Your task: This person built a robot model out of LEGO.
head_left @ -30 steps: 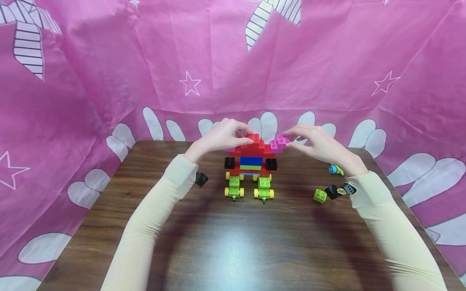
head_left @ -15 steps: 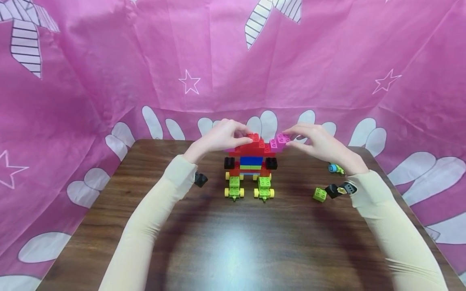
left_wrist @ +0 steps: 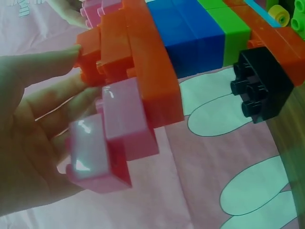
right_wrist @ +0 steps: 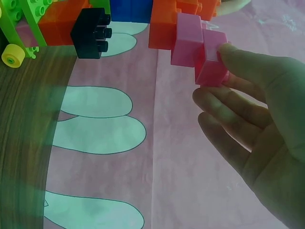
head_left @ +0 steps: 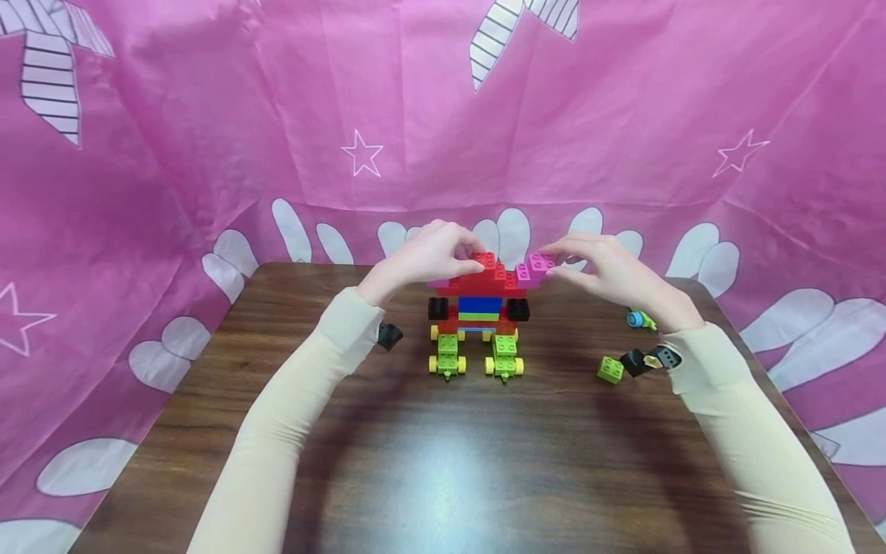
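Note:
A figure of toy building bricks stands on the table, with stepped red bricks (head_left: 477, 285) on top and blue bricks (head_left: 481, 308) beneath. Black bricks (head_left: 517, 309) stick out at both sides, and the green wheeled bases (head_left: 447, 346) have yellow wheels. My left hand (head_left: 428, 254) pinches the top red brick (left_wrist: 88, 53) between thumb and fingers; close to its palm are the left pink bricks (left_wrist: 90, 152). With thumb and fingertips, my right hand (head_left: 601, 265) pinches the outer pink brick (right_wrist: 213, 59) at the figure's right end.
On the table (head_left: 443, 462), a loose green brick (head_left: 611, 370) lies to the right. Farther back is a small blue and green piece (head_left: 641, 319), close to the right forearm. A pink patterned cloth (head_left: 443, 108) hangs behind the table.
Both hands stay at the same bricks and the figure keeps its shape. The whole head view shifts very slightly.

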{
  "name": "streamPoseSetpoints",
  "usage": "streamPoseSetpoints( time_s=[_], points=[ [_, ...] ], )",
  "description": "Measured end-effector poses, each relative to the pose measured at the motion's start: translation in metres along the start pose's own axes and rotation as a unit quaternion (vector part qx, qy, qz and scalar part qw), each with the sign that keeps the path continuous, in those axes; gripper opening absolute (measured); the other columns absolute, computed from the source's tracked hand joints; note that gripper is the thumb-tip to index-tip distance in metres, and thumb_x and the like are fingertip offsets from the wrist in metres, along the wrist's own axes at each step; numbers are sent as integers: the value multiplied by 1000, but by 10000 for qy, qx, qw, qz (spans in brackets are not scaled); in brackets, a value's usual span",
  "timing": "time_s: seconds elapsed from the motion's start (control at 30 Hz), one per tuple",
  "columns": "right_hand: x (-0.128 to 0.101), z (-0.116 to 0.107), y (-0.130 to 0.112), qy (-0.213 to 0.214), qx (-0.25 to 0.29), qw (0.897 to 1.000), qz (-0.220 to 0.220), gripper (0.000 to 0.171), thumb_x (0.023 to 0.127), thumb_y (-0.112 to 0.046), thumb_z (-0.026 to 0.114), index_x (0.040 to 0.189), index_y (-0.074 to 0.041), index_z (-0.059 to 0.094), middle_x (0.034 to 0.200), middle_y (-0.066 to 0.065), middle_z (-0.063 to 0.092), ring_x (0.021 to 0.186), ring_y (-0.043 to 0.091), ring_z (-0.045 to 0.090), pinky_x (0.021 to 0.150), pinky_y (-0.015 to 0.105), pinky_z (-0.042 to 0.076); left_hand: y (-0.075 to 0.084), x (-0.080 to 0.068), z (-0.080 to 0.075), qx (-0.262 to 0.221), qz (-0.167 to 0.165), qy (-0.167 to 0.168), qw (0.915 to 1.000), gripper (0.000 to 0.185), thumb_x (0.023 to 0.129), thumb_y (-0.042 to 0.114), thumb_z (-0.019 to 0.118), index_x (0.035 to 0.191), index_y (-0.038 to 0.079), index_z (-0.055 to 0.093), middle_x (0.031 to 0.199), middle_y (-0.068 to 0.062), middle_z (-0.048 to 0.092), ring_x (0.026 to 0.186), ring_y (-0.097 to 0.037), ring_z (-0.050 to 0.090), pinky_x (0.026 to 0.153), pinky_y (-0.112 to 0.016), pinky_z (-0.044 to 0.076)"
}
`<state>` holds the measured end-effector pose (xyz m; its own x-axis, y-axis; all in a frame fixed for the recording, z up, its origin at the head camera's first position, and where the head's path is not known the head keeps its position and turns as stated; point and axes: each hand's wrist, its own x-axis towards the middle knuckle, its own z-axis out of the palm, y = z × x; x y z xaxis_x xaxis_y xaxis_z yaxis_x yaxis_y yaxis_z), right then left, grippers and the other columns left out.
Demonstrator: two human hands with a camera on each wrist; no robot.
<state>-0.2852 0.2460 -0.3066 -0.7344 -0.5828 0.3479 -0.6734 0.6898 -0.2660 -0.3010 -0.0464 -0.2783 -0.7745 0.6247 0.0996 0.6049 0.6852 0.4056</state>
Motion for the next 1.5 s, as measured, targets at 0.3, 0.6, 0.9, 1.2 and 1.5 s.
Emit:
streamPoseSetpoints(
  time_s=[0.3, 0.6, 0.9, 1.2, 1.5],
  points=[
    [-1, 0, 0, 36, -28, 10000, -26, 38, 87, -16, 76, 123, -8, 68, 116, 8, 72, 97, 21, 70, 75, 40, 62, 8, 2, 1, 438, -271, -120, 9986, 29, 94, 29, 68, 120, 17, 71, 112, -2, 73, 97, -17, 65, 86, -32, 56],
    [0, -1, 0, 51, -39, 10000, -20, 38, 88, -17, 75, 124, -9, 68, 116, 7, 72, 97, 20, 69, 75, 39, 62, 6, 1, 1, 363, -188, -128, 9991, 31, 94, 29, 68, 122, 16, 71, 116, -3, 72, 96, -17, 66, 84, -31, 57],
    [-2, 2, 3, -6, 131, 9998, 167, 41, 90, -21, 73, 129, -14, 65, 119, 4, 70, 100, 19, 69, 77, 41, 61, -8, -1, 6, -197, 105, 109, 9997, 31, 92, 29, 71, 117, 11, 72, 111, -5, 75, 99, -18, 71, 90, -31, 57],
    [-6, 3, 3, 29, 391, 9990, 210, 47, 92, -21, 72, 136, -13, 59, 122, 5, 68, 100, 20, 68, 86, 47, 59, -13, -4, 5, -290, 162, 343, 9989, 30, 91, 33, 72, 112, 12, 74, 106, -4, 76, 99, -16, 71, 90, -31, 57],
    [-31, 12, 16, 308, 119, 9994, 103, 54, 87, -13, 75, 138, -11, 57, 117, 6, 71, 96, 19, 70, 84, 21, 53, -17, -6, 5, -216, 120, 434, 9988, 33, 91, 36, 71, 116, 15, 73, 109, -1, 76, 101, -14, 70, 89, -29, 57]
  ],
)
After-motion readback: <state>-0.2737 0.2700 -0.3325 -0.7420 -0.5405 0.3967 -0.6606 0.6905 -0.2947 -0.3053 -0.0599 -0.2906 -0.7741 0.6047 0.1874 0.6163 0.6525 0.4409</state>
